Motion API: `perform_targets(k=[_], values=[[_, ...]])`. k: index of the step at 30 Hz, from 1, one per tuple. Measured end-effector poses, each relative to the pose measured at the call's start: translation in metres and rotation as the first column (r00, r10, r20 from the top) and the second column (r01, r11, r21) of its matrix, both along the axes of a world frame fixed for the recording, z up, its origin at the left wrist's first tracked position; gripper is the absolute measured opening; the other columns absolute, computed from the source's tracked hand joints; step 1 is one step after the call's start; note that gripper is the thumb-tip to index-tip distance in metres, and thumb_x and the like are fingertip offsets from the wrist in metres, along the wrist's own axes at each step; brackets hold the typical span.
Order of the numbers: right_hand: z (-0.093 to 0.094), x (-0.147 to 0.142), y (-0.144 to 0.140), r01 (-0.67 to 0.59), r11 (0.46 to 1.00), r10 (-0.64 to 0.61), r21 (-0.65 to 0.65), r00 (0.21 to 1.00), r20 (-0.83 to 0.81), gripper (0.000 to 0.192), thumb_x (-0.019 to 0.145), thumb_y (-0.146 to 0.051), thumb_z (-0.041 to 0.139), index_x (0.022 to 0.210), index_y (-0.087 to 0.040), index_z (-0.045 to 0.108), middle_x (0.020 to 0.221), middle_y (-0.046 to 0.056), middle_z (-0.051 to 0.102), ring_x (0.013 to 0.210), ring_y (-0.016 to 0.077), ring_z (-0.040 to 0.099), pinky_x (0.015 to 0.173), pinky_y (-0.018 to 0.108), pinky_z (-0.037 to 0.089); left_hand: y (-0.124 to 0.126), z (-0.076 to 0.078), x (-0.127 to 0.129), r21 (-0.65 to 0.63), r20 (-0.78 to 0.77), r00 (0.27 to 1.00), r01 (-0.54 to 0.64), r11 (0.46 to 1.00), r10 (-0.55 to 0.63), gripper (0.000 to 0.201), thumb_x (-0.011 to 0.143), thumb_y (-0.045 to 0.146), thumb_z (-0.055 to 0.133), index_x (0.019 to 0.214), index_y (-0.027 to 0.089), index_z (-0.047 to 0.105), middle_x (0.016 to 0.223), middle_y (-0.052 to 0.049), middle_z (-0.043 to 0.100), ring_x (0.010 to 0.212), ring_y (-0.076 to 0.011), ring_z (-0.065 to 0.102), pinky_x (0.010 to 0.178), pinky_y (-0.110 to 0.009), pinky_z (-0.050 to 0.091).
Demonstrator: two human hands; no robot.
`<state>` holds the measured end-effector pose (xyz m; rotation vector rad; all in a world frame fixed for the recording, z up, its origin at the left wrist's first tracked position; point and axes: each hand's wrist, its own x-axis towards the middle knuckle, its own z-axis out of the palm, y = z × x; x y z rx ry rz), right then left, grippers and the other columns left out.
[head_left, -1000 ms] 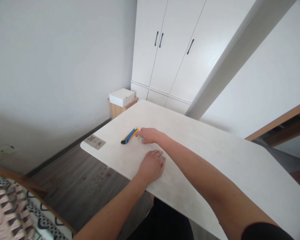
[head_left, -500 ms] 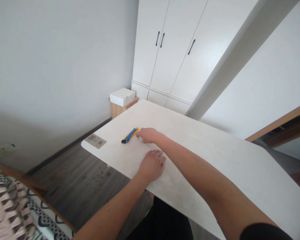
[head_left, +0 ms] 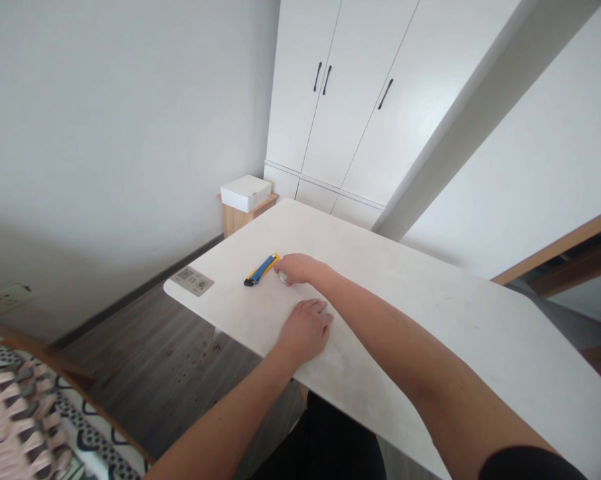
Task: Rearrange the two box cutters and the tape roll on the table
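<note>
right hand (head_left: 295,269) covered a small round object (head_left: 282,277) beside the utility knife (head_left: 261,270), fingers curled over it; left hand (head_left: 305,330) lay flat on the surface (head_left: 430,320), fingers together.

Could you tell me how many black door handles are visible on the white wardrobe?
3. Two handles sit side by side where the left doors meet, and one is on the door further right. The wardrobe runs behind a slanted beam, so more may be hidden.

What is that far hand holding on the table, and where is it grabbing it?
The right hand covers a small roundish object, fingers over its top; what it is cannot be told. The left hand lies flat, holding nothing.
</note>
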<state>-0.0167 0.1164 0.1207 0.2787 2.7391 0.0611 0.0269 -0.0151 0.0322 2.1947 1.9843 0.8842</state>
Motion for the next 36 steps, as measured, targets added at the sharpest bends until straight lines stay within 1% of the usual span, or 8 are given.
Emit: perform_targets(k=[11,18,21,23,25,29,33,36], values=[[-0.005,0.0,0.004,-0.024,1.0,0.023,-0.004,1.0,-0.009,0.045,0.077,-0.021,0.076,0.121,-0.022,0.065,0.122,0.011,0.066,0.112,0.0271,0.061,0.088,0.032,0.046,0.001,0.0,0.0,0.012,-0.009,1.0,-0.002,1.0,0.003,0.019,0.091,0.02,0.051,0.089,0.02,0.07,0.113,-0.01,0.068,0.112,-0.0256,0.058,0.099,-0.043,0.044],[-0.007,0.0,-0.002,-0.01,0.998,0.011,0.057,1.0,-0.011,0.04,0.081,-0.024,0.07,0.121,-0.025,0.063,0.121,0.008,0.066,0.108,0.0248,0.063,0.081,0.03,0.048,0.002,0.0,-0.001,0.011,-0.011,1.0,-0.003,1.0,0.003,0.019,0.09,0.019,0.052,0.088,0.02,0.071,0.11,-0.011,0.069,0.111,-0.025,0.06,0.099,-0.043,0.046],[-0.003,0.01,0.002,0.035,0.997,-0.034,0.07,0.999,-0.02,0.04,0.083,-0.027,0.066,0.123,-0.028,0.062,0.121,0.008,0.066,0.108,0.0243,0.063,0.079,0.03,0.048,0.002,-0.002,-0.002,0.011,-0.023,1.0,0.012,1.0,-0.011,0.022,0.091,0.019,0.051,0.094,0.021,0.073,0.118,-0.011,0.068,0.114,-0.0245,0.059,0.101,-0.043,0.045],[0.002,0.029,0.011,0.098,0.992,-0.096,0.084,0.995,-0.02,0.042,0.082,-0.029,0.066,0.125,-0.029,0.061,0.122,0.008,0.065,0.109,0.0248,0.063,0.078,0.03,0.048,0.002,-0.004,-0.003,0.006,-0.033,0.999,0.016,1.0,-0.016,0.025,0.091,0.019,0.051,0.103,0.022,0.073,0.125,-0.01,0.066,0.118,-0.0243,0.058,0.103,-0.042,0.044],[0.008,0.062,0.023,0.184,0.976,-0.183,0.115,0.983,-0.017,0.044,0.081,-0.029,0.067,0.125,-0.028,0.06,0.122,0.009,0.065,0.108,0.0257,0.063,0.077,0.031,0.048,0.003,-0.005,-0.003,-0.006,-0.048,0.999,0.015,1.0,-0.015,0.029,0.091,0.019,0.05,0.109,0.022,0.073,0.13,-0.01,0.065,0.121,-0.0245,0.058,0.105,-0.042,0.043],[0.015,0.156,0.033,0.367,0.915,-0.376,0.164,0.926,0.028,0.043,0.08,-0.026,0.066,0.123,-0.028,0.062,0.118,0.009,0.066,0.103,0.0262,0.064,0.071,0.03,0.048,0.004,-0.006,-0.003,-0.015,-0.062,0.998,0.016,1.0,-0.017,0.03,0.093,0.021,0.048,0.109,0.021,0.073,0.131,-0.011,0.065,0.122,-0.0248,0.058,0.106,-0.042,0.042],[0.008,0.241,0.016,0.494,0.859,-0.506,0.136,0.86,0.073,0.042,0.08,-0.027,0.063,0.122,-0.028,0.061,0.116,0.008,0.065,0.099,0.0255,0.065,0.068,0.029,0.046,0.005,-0.008,-0.003,-0.007,-0.066,0.998,0.02,1.0,-0.02,0.031,0.094,0.023,0.047,0.11,0.02,0.073,0.13,-0.012,0.065,0.121,-0.0256,0.058,0.106,-0.043,0.043],[-0.002,0.272,-0.003,0.531,0.84,-0.54,0.111,0.838,0.076,0.04,0.081,-0.026,0.06,0.121,-0.03,0.061,0.115,0.008,0.065,0.095,0.0251,0.066,0.066,0.03,0.046,0.005,-0.009,-0.004,0.003,-0.071,0.997,0.02,1.0,-0.02,0.031,0.094,0.024,0.046,0.109,0.021,0.074,0.13,-0.012,0.065,0.121,-0.0254,0.059,0.106,-0.043,0.044]])
